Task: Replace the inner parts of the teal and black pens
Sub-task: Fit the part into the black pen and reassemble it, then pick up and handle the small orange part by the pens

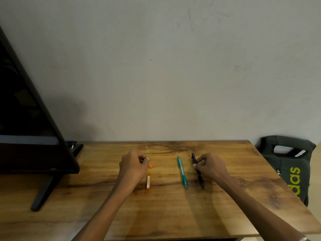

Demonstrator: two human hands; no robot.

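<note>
Two hands over pens on a wood-grain table (173,214).
The slim black pen (198,173) lies flat, pinched near its top by the right hand (211,166), fingers curled. The glossy teal pen (182,172) lies just beside it, untouched. The left hand (133,166), fingers curled, hovers by a translucent orange tube (148,183) and small orange cap (150,166); whether it holds anything I cannot tell.

Two bare forearms, no sleeves visible. Left hand (134,166) without rings or watch. Right hand (211,166) likewise ringless; silvery metallic band (303,238) at right arm, near frame's bottom edge, partly cropped.
</note>
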